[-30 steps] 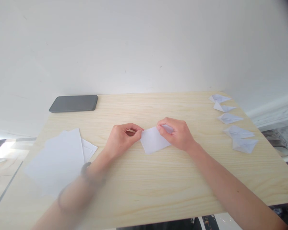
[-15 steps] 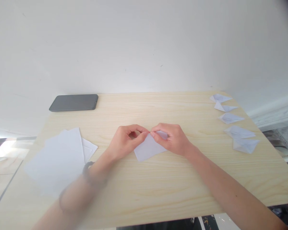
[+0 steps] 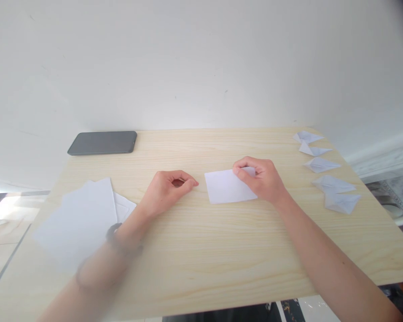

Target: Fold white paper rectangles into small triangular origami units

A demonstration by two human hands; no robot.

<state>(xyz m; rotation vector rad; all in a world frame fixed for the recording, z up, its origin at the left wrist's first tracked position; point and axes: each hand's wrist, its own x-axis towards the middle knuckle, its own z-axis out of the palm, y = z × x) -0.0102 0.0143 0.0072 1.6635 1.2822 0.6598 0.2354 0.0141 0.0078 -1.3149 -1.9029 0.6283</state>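
A white folded sheet of paper (image 3: 226,187) lies flat near the middle of the light wooden table (image 3: 201,255). My right hand (image 3: 262,181) rests on the sheet's right end, thumb and fingers pinched on its top right corner. My left hand (image 3: 166,190) lies on the bare table a little left of the sheet, apart from it, fingers curled in with thumb and forefinger together and nothing visible in them.
A stack of white sheets (image 3: 80,219) lies at the left near the table's edge. A dark phone (image 3: 102,143) lies at the back left. Several folded paper shapes (image 3: 322,165) line the right edge. A white wall stands behind the table.
Both hands had pinched the sheet together at its top. My left hand has let go and drawn left; my right hand has slid the sheet to the right and laid it flat.
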